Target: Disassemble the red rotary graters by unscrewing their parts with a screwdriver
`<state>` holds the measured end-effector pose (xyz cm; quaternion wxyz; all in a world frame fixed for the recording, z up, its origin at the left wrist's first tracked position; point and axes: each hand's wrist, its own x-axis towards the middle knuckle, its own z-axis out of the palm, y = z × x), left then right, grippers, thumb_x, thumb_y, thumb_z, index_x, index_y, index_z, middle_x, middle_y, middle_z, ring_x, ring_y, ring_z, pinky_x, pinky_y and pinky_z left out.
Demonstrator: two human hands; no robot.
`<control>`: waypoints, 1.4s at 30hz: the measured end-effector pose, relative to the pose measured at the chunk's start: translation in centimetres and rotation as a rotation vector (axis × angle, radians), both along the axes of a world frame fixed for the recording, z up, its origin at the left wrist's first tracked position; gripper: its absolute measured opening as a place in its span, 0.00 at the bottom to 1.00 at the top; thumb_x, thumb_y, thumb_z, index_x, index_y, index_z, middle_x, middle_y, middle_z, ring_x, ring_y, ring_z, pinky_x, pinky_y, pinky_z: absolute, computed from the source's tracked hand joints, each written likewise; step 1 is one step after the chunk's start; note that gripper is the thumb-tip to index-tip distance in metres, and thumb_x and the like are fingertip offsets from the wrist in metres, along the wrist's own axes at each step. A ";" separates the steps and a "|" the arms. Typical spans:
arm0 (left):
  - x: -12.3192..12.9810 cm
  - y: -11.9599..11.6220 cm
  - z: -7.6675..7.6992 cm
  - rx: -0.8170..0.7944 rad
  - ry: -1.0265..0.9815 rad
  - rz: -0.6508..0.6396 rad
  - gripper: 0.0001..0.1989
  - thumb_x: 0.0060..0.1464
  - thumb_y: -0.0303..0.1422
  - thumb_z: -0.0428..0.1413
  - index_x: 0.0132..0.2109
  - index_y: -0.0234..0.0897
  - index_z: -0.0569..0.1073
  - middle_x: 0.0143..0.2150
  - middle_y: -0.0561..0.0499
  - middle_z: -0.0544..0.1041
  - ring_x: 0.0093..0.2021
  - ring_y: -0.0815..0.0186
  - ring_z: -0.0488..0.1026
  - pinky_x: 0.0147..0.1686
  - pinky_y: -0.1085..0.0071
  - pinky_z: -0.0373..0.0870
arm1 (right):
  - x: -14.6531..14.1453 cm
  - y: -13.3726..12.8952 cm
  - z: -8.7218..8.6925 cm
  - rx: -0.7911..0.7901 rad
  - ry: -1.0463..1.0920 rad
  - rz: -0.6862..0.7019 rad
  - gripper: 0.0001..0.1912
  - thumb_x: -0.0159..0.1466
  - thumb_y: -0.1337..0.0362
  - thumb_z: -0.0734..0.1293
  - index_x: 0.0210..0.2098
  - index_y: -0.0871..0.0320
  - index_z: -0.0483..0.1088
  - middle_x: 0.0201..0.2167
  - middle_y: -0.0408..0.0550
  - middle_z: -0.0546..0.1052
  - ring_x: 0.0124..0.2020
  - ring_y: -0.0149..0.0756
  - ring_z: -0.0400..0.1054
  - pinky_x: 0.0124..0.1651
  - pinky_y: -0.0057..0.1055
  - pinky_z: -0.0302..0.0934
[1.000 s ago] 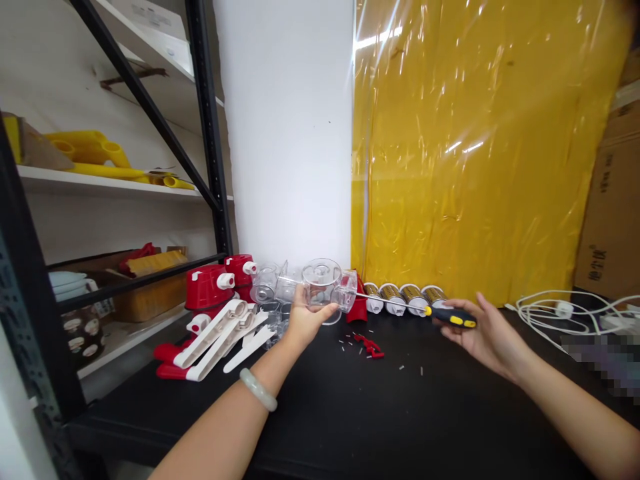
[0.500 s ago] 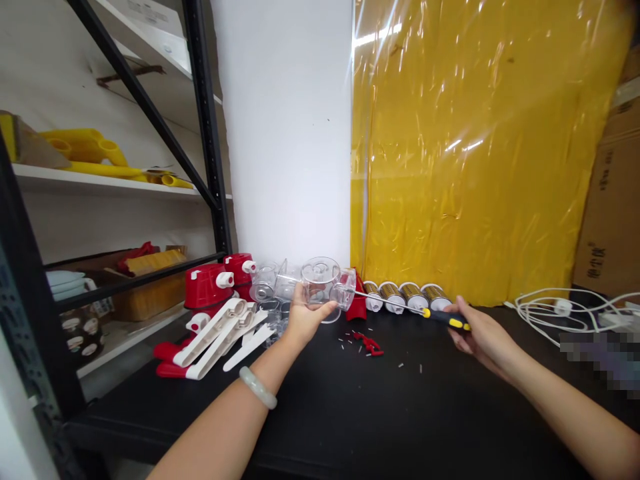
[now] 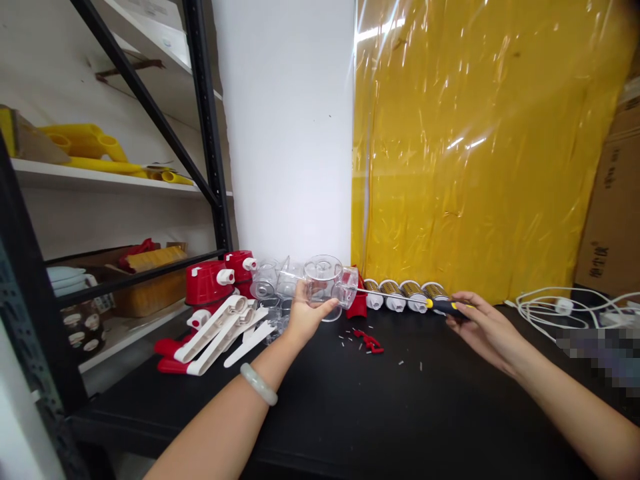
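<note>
My left hand is closed around a clear plastic housing with a round opening, holding it above the table. In my right hand is a screwdriver with a black and yellow handle, its long shaft pointing left. The shaft's tip reaches the right end of the clear housing; whether it touches a screw there cannot be made out. Below lie small red plastic parts and several tiny metal pins or screws.
Several drum graters line the back. To the left are red plastic bases, white handles and more clear housings. A black-framed shelf stands at the left; a white cable lies at the right on the black table.
My right hand and the screwdriver handle have risen slightly, and the fingers have shifted on the handle. My left hand still holds the clear housing in nearly the same place.
</note>
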<state>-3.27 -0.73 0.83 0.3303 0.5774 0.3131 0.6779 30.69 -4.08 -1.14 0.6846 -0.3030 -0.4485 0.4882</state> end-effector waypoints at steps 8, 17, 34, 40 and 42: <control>-0.1 0.2 -0.1 0.001 -0.001 0.011 0.28 0.34 0.35 0.68 0.43 0.39 0.63 0.44 0.47 0.74 0.45 0.62 0.74 0.35 0.72 0.73 | -0.1 -0.4 0.2 -0.082 -0.161 0.011 0.20 0.55 0.43 0.69 0.34 0.53 0.73 0.27 0.48 0.76 0.25 0.35 0.70 0.25 0.30 0.64; 0.0 0.2 -0.1 0.007 0.000 0.011 0.29 0.34 0.36 0.68 0.43 0.39 0.64 0.44 0.48 0.74 0.45 0.63 0.74 0.36 0.73 0.72 | 0.0 -0.6 0.5 -0.022 0.050 0.031 0.23 0.41 0.66 0.79 0.35 0.48 0.73 0.34 0.39 0.76 0.35 0.30 0.69 0.37 0.25 0.67; -0.1 0.4 -0.2 0.029 0.009 0.007 0.28 0.35 0.36 0.68 0.43 0.39 0.64 0.44 0.47 0.73 0.49 0.61 0.72 0.37 0.72 0.72 | 0.4 -0.3 0.2 0.035 -0.253 -0.056 0.20 0.45 0.58 0.79 0.36 0.50 0.75 0.41 0.46 0.77 0.46 0.40 0.69 0.44 0.32 0.66; -0.1 0.8 -0.4 0.070 0.016 0.034 0.27 0.35 0.36 0.68 0.43 0.38 0.65 0.43 0.48 0.74 0.47 0.63 0.72 0.43 0.68 0.71 | 1.5 -0.1 -0.2 -0.003 -0.605 0.001 0.21 0.46 0.54 0.78 0.39 0.53 0.78 0.46 0.52 0.78 0.53 0.49 0.67 0.56 0.41 0.60; 0.0 0.7 -0.3 0.049 0.025 0.037 0.28 0.34 0.36 0.68 0.42 0.38 0.65 0.43 0.48 0.74 0.47 0.62 0.73 0.42 0.68 0.72 | 1.9 0.1 -0.4 -0.006 -0.638 -0.009 0.22 0.46 0.53 0.78 0.39 0.53 0.78 0.45 0.52 0.78 0.52 0.50 0.68 0.55 0.42 0.61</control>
